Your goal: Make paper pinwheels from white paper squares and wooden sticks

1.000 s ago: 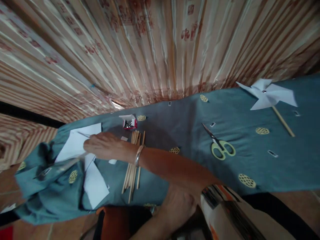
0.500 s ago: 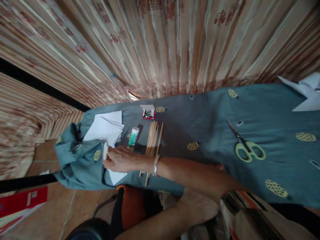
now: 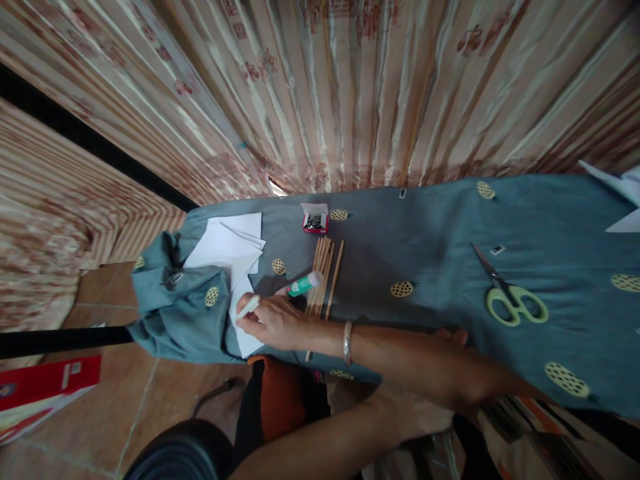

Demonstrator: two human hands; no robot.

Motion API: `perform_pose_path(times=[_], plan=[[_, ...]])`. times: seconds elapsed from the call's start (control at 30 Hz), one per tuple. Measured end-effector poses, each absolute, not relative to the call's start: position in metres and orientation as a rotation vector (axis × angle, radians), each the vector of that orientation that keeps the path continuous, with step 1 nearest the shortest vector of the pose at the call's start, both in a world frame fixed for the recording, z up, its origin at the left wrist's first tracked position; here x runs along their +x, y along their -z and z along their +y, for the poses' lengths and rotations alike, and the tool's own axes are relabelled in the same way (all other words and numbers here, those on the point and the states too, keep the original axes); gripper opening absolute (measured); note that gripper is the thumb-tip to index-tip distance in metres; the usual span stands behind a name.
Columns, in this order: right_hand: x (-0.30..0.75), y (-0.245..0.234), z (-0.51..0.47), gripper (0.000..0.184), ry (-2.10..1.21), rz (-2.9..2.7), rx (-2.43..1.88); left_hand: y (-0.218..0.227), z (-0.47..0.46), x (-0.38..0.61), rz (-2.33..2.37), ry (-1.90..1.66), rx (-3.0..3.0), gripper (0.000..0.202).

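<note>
My right hand point(image 3: 277, 321), with a silver bracelet on its wrist, is closed around a small white pen-like stick point(image 3: 249, 307). The hand is over the edge of the white paper sheets point(image 3: 220, 241) at the left end of the table. Just beyond its knuckles a green and white glue stick point(image 3: 301, 285) tilts over the bundle of wooden sticks point(image 3: 320, 267) and looks blurred. My left hand point(image 3: 430, 415) lies mostly hidden under my right forearm at the table's near edge. Only some fingertips show past the forearm, so its grip is hidden.
A small red box point(image 3: 316, 222) of metal clips stands open behind the wooden sticks. Green-handled scissors point(image 3: 515, 303) lie on the grey-green cloth point(image 3: 435, 253) to the right. Folded white paper point(image 3: 620, 193) sits at far right. A striped curtain point(image 3: 350, 100) hangs behind.
My right hand has drawn back rightward with the white stick. The glue stick, upright before, now tilts over the wooden sticks. The whole view has shifted slightly.
</note>
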State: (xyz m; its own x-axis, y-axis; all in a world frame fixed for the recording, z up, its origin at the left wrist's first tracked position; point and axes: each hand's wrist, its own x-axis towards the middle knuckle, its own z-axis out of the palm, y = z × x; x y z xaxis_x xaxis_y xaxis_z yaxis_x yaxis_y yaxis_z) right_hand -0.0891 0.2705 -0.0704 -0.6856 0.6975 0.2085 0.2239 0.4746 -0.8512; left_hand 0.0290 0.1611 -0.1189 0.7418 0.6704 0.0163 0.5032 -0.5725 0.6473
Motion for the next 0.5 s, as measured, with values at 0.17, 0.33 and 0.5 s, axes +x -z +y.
perform_pose_path(times=[0.17,0.33,0.5], plan=[[-0.095,0.070,0.280,0.012,-1.491,-1.898,-0.851,0.113,0.166,0.030,0.863,-0.259,2.477,0.058],[-0.097,0.077,0.278,0.006,-1.357,-1.989,-0.854,0.096,0.175,0.025,0.833,-0.143,2.660,0.056],[-0.093,0.077,0.271,0.007,-1.292,-2.062,-0.845,0.082,0.179,0.024,0.837,-0.241,2.591,0.048]])
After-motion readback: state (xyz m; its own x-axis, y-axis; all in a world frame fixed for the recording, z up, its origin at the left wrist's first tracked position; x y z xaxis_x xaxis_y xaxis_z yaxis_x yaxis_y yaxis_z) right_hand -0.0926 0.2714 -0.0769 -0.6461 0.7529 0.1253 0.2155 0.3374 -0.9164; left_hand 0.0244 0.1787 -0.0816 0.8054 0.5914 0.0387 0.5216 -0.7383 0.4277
